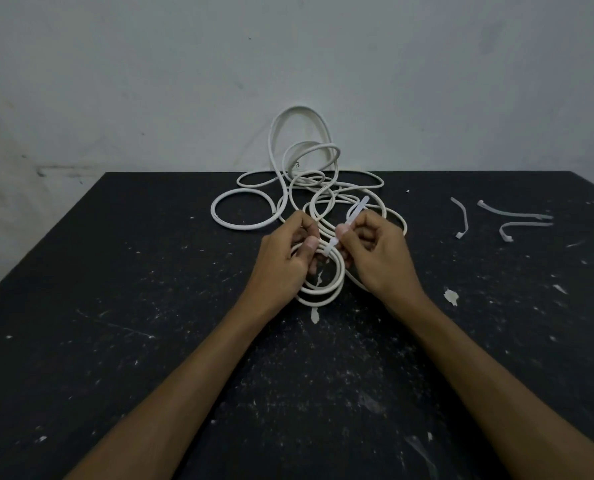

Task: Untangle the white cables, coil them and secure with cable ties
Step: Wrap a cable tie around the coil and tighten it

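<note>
Over coil [323, 289], both hands pinch tie [349, 223].

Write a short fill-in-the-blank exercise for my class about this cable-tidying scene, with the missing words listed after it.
1. The right hand pinches the tail of a translucent plastic cable ___.
2. The left hand grips a small coil of white round cable, while the tangled rest lies nearer the ___.
3. The number of spare plastic ties lying on the black speckled table is ___.

Missing words: tie; wall; three
</note>
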